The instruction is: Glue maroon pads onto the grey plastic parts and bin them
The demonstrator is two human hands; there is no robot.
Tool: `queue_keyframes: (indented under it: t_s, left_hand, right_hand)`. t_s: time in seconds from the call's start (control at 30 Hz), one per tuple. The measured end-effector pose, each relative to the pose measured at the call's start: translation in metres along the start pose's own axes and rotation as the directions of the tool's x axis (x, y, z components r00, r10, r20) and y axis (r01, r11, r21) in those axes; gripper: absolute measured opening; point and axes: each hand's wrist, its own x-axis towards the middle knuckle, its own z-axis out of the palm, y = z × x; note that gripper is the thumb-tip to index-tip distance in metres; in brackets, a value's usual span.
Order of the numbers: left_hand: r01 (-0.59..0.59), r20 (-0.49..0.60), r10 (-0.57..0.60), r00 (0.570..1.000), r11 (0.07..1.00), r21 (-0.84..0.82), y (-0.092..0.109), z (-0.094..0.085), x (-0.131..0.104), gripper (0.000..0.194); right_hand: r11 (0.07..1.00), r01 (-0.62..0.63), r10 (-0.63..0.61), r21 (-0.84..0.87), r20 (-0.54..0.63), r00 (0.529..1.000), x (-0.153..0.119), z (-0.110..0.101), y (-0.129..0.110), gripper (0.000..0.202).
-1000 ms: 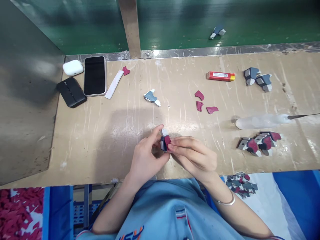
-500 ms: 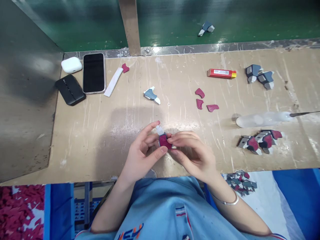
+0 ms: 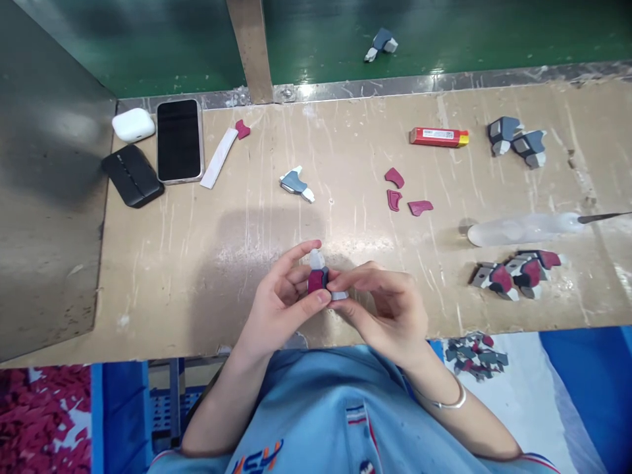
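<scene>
Between my two hands is a small plastic toy part [image 3: 316, 280], dark red and dark grey with a pale tip pointing away from me. My left hand [image 3: 286, 296] pinches it between thumb and fingers on its left side. The thumb and fingers of my right hand [image 3: 382, 299] grip its right side, where a light grey piece shows. Beyond my hands lies a blue-grey and white part [image 3: 297, 183]. Several dark red pieces are nearby, among them a curved one [image 3: 394, 177] and a flat one [image 3: 420, 208].
On the right lie a translucent bottle [image 3: 523, 230] with a thin dark tip, assembled red-grey parts [image 3: 503, 276], blue-grey parts [image 3: 530, 146] and a red lighter-like stick [image 3: 438, 137]. At left are a phone [image 3: 180, 141], a black device [image 3: 133, 176] and a white case [image 3: 133, 125]. A metal panel [image 3: 49, 197] borders the left.
The part has been turned in my fingers: its dark grey side and a light grey piece now show at right. The camera view has shifted slightly.
</scene>
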Motion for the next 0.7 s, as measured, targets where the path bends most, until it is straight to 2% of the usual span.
queue_keyframes:
  t_s: [0.13, 0.23, 0.3, 0.37, 0.43, 0.5, 0.6, 0.7]
  left_hand:
    - [0.032, -0.004, -0.032, 0.999, 0.998, 0.056, 0.0, -0.003, 0.0, 0.058]
    - [0.0, -0.036, 0.004, 0.999, 0.993, 0.114, -0.001, -0.004, 0.0, 0.046]
    - [-0.066, -0.065, 0.079, 0.995, 0.98, 0.188, -0.002, -0.003, 0.0, 0.031]
    - [-0.168, -0.084, 0.202, 0.976, 0.938, 0.302, -0.003, -0.001, -0.001, 0.02]
    - [-0.274, -0.053, 0.326, 0.944, 0.863, 0.425, -0.003, 0.002, -0.002, 0.018]
    - [-0.332, -0.003, 0.387, 0.922, 0.795, 0.507, -0.003, 0.004, -0.004, 0.022]
    - [-0.295, -0.064, 0.379, 0.923, 0.806, 0.514, -0.004, 0.007, -0.006, 0.035]
    - [-0.255, -0.136, 0.364, 0.921, 0.83, 0.495, -0.005, 0.01, -0.006, 0.028]
  right_hand:
    - [0.999, 0.003, -0.001, 0.048, -0.049, 0.999, 0.001, 0.001, 0.001, 0.046]
    - [1.0, 0.02, -0.019, 0.008, -0.075, 0.997, 0.0, 0.002, 0.002, 0.044]
    - [1.0, 0.016, -0.017, -0.021, -0.079, 0.997, -0.001, 0.003, 0.002, 0.041]
    - [1.0, -0.012, 0.011, -0.011, -0.107, 0.994, -0.002, 0.004, 0.002, 0.039]
    - [0.996, -0.084, 0.089, 0.04, -0.137, 0.987, -0.003, 0.004, 0.003, 0.04]
    - [0.978, -0.176, 0.189, 0.113, -0.116, 0.975, -0.003, 0.004, 0.005, 0.042]
    - [0.952, -0.246, 0.262, 0.182, -0.07, 0.963, -0.004, 0.004, 0.006, 0.04]
    - [0.956, -0.208, 0.239, 0.205, -0.138, 0.961, -0.006, 0.007, 0.006, 0.034]
